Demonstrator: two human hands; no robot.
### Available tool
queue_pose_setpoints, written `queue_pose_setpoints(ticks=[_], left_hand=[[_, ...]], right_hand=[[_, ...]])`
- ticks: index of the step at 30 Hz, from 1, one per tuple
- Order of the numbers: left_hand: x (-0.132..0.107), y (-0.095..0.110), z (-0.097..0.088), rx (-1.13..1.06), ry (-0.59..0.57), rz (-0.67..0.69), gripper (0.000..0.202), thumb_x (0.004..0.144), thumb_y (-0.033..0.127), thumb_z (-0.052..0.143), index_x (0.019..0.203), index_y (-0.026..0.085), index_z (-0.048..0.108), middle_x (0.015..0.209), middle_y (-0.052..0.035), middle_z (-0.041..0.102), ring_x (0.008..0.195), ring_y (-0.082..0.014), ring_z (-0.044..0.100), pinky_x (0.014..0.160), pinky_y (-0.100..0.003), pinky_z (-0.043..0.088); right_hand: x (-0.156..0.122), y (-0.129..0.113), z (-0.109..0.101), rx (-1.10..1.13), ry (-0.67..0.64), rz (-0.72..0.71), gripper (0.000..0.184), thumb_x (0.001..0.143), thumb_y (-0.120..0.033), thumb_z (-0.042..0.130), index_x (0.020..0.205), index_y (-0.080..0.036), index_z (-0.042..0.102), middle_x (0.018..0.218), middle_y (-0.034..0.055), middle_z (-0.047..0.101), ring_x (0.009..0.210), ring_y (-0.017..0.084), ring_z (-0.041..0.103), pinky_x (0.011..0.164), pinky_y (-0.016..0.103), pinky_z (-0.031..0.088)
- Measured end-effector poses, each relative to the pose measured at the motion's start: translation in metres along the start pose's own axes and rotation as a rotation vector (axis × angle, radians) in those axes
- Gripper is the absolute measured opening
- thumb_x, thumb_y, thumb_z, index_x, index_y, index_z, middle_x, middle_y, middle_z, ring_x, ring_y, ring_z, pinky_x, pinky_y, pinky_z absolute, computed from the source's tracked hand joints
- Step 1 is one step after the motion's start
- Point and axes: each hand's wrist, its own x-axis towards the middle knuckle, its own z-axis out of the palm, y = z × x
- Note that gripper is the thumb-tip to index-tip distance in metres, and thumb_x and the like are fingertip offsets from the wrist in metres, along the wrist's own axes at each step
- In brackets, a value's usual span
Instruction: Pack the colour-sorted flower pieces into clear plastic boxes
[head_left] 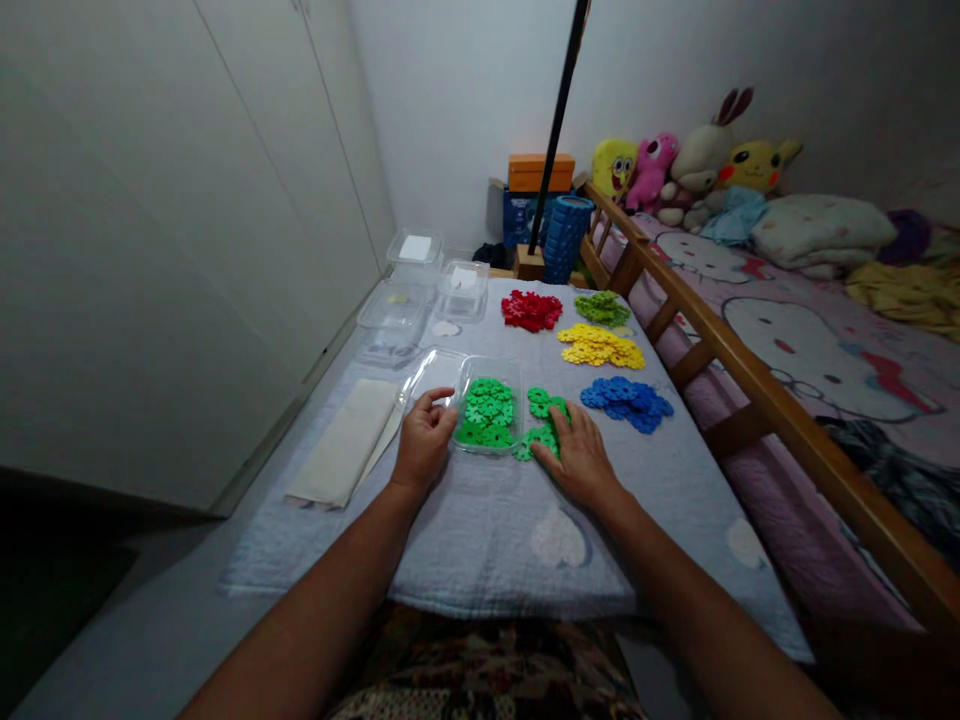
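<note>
A clear plastic container (487, 447) stands in the middle of the table, with a pile of green snowflake-shaped plastic discs (487, 405) inside. My left hand (425, 440) is at its left side, fingers curled and thumb against the wall. My right hand (581, 450) lies palm down with fingers spread over loose green discs (537, 402) just right of the container; it partly covers them. Behind my left hand is a clear plastic lid (431, 372), partly overlapped by the container.
Piles of red discs (531, 310), light green discs (602, 308), yellow discs (600, 346) and blue discs (627, 402) lie to the right. Clear containers (394, 305) stand at the back left. A folded beige cloth (345, 440) lies at left. A wooden bed rail (705, 340) borders the right side.
</note>
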Motion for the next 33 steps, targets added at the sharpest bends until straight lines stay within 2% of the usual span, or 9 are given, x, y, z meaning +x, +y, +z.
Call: queue_pose_setpoints(ticks=[7, 11, 13, 16, 18, 24, 28, 30, 33], left_hand=[[-0.001, 0.003, 0.000, 0.000, -0.003, -0.003, 0.041, 0.083, 0.039, 0.069, 0.117, 0.017, 0.065, 0.057, 0.0102, 0.036, 0.052, -0.0097, 0.030, 0.052, -0.021, 0.024], [0.000, 0.000, 0.000, -0.008, -0.001, -0.003, 0.040, 0.083, 0.039, 0.070, 0.116, 0.017, 0.065, 0.057, 0.0102, 0.036, 0.052, -0.0095, 0.030, 0.052, -0.021, 0.023], [0.000, -0.002, 0.000, -0.012, -0.006, 0.005, 0.039, 0.084, 0.039, 0.069, 0.116, 0.018, 0.065, 0.058, 0.0100, 0.037, 0.052, -0.0095, 0.031, 0.053, -0.022, 0.024], [0.001, -0.004, -0.001, -0.010, -0.011, 0.012, 0.039, 0.085, 0.040, 0.069, 0.116, 0.018, 0.065, 0.058, 0.0099, 0.037, 0.052, -0.0095, 0.032, 0.053, -0.022, 0.025], [0.002, -0.005, -0.001, -0.014, -0.012, 0.010, 0.040, 0.085, 0.041, 0.069, 0.117, 0.018, 0.065, 0.058, 0.0099, 0.037, 0.052, -0.0095, 0.033, 0.053, -0.022, 0.026], [0.002, -0.006, -0.002, -0.022, -0.023, -0.003, 0.042, 0.085, 0.043, 0.070, 0.118, 0.018, 0.065, 0.058, 0.0098, 0.039, 0.052, -0.0097, 0.035, 0.054, -0.021, 0.027], [0.002, -0.006, -0.002, -0.034, -0.034, -0.005, 0.042, 0.086, 0.043, 0.069, 0.119, 0.018, 0.064, 0.059, 0.0092, 0.042, 0.053, -0.0100, 0.037, 0.055, -0.022, 0.029], [0.002, -0.006, -0.002, -0.032, -0.030, -0.004, 0.042, 0.085, 0.043, 0.069, 0.118, 0.018, 0.064, 0.058, 0.0092, 0.042, 0.053, -0.0100, 0.037, 0.055, -0.022, 0.029], [0.002, -0.006, -0.001, -0.033, -0.023, -0.011, 0.043, 0.084, 0.044, 0.070, 0.118, 0.018, 0.064, 0.058, 0.0094, 0.042, 0.052, -0.0099, 0.038, 0.054, -0.022, 0.029]], right_hand=[[0.023, 0.000, 0.004, 0.050, 0.004, -0.015, 0.058, 0.103, -0.045, 0.049, 0.150, -0.012, 0.051, 0.155, 0.0240, 0.047, 0.144, 0.034, 0.044, 0.120, 0.049, 0.037], [0.038, 0.004, 0.002, 0.140, 0.022, -0.040, 0.055, 0.104, -0.042, 0.047, 0.152, -0.015, 0.048, 0.152, 0.0203, 0.053, 0.142, 0.032, 0.046, 0.117, 0.049, 0.038], [0.048, 0.004, -0.003, 0.164, 0.021, -0.039, 0.048, 0.104, -0.037, 0.047, 0.147, -0.016, 0.053, 0.148, 0.0183, 0.057, 0.139, 0.030, 0.049, 0.116, 0.047, 0.037], [0.069, 0.000, -0.012, 0.111, -0.016, 0.011, 0.036, 0.103, -0.032, 0.049, 0.132, -0.018, 0.066, 0.141, 0.0167, 0.061, 0.132, 0.029, 0.052, 0.112, 0.043, 0.038], [0.082, -0.006, -0.017, 0.043, -0.059, 0.070, 0.034, 0.102, -0.034, 0.051, 0.125, -0.018, 0.070, 0.138, 0.0161, 0.062, 0.128, 0.030, 0.053, 0.109, 0.043, 0.038], [0.101, -0.019, -0.017, -0.077, -0.154, 0.169, 0.033, 0.096, -0.036, 0.059, 0.118, -0.017, 0.073, 0.131, 0.0172, 0.063, 0.124, 0.033, 0.052, 0.104, 0.043, 0.038], [0.100, -0.019, -0.013, 0.028, -0.066, 0.199, 0.029, 0.090, -0.031, 0.067, 0.115, -0.020, 0.073, 0.124, 0.0149, 0.065, 0.120, 0.033, 0.053, 0.100, 0.043, 0.040], [0.100, -0.017, -0.012, 0.144, 0.010, 0.224, 0.020, 0.089, -0.027, 0.066, 0.105, -0.021, 0.074, 0.115, 0.0124, 0.068, 0.115, 0.031, 0.056, 0.097, 0.042, 0.042], [0.100, -0.017, -0.017, 0.409, 0.197, 0.203, 0.010, 0.088, -0.024, 0.063, 0.088, -0.021, 0.072, 0.095, 0.0065, 0.068, 0.098, 0.025, 0.060, 0.091, 0.038, 0.044]])
